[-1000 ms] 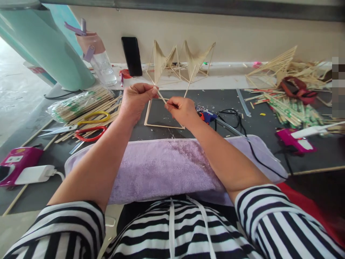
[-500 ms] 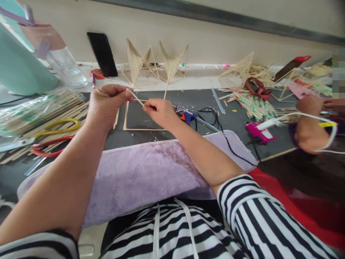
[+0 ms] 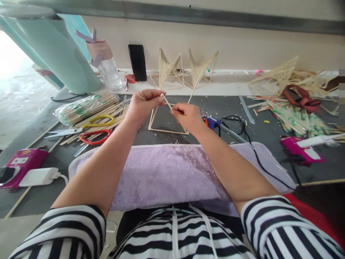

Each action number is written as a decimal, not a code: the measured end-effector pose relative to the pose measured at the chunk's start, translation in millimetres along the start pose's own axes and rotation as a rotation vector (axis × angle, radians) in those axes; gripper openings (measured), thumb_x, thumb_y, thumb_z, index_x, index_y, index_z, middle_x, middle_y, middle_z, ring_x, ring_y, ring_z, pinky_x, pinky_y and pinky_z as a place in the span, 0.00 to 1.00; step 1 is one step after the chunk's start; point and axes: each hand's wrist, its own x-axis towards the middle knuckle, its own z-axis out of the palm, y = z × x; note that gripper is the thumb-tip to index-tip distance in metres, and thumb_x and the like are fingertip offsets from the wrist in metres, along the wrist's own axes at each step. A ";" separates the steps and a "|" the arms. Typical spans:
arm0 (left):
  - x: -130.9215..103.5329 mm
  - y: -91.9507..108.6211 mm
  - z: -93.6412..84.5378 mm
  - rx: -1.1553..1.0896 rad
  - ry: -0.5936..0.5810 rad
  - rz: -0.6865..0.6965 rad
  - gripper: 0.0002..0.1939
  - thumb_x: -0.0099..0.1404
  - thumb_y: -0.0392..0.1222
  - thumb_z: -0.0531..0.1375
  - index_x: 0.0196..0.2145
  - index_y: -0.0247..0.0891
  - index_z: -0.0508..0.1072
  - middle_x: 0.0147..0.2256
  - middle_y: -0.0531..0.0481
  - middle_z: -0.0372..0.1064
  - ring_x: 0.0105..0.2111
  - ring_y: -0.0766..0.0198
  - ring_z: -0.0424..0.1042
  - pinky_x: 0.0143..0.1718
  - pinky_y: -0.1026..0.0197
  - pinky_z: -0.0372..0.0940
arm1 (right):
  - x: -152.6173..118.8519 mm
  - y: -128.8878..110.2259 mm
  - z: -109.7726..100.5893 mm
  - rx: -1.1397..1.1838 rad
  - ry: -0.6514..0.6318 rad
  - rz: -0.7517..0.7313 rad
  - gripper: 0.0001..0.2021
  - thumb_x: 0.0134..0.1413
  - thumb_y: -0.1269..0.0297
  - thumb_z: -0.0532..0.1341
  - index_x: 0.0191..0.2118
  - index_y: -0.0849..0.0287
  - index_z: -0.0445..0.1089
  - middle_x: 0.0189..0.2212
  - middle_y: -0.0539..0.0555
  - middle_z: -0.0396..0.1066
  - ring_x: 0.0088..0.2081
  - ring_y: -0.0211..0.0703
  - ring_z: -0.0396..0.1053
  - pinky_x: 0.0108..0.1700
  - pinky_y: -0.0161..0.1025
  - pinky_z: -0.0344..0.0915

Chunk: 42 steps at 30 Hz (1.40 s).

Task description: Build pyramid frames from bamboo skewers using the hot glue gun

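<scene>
My left hand (image 3: 142,107) is closed, pinching the upper end of a thin wooden stick (image 3: 167,102) between thumb and fingertips. My right hand (image 3: 188,116) grips the lower part of the same stick, its fingers curled in. Just below and behind the hands, a frame of wooden sticks (image 3: 168,131) lies on the dark table, partly hidden by my fingers. One stick (image 3: 192,94) slants up behind my right hand; where its lower end meets the frame is hidden. A blue and orange glue gun (image 3: 213,123) lies right of my right hand.
Scissors (image 3: 97,131) with yellow and red handles rest on loose sticks at left, beside a bagged bundle (image 3: 84,108). A purple cloth mat (image 3: 161,176) lines the near edge. Behind stand a phone (image 3: 137,63), a water bottle (image 3: 106,66) and stick models (image 3: 168,66). A black cable (image 3: 260,162) crosses the mat.
The view has swung left, so things sit farther right in the picture. Both hands still hold the stick, in much the same grip. The other person's hand at the right has left the view.
</scene>
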 end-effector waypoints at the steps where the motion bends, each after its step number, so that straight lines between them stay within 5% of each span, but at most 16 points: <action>1: -0.1 0.5 0.3 -0.007 -0.002 -0.005 0.07 0.51 0.35 0.68 0.31 0.40 0.81 0.25 0.55 0.75 0.26 0.71 0.73 0.33 0.65 0.68 | 0.0 0.2 0.0 -0.004 0.000 -0.001 0.08 0.54 0.65 0.60 0.27 0.60 0.71 0.22 0.48 0.64 0.27 0.36 0.61 0.33 0.36 0.55; 42: -0.9 7.2 -1.8 0.028 -0.084 -0.046 0.06 0.51 0.39 0.69 0.29 0.37 0.78 0.24 0.54 0.73 0.26 0.68 0.72 0.35 0.62 0.67 | -2.8 1.7 -1.1 -0.062 -0.001 -0.009 0.10 0.54 0.60 0.59 0.29 0.59 0.73 0.23 0.51 0.69 0.29 0.40 0.64 0.33 0.37 0.58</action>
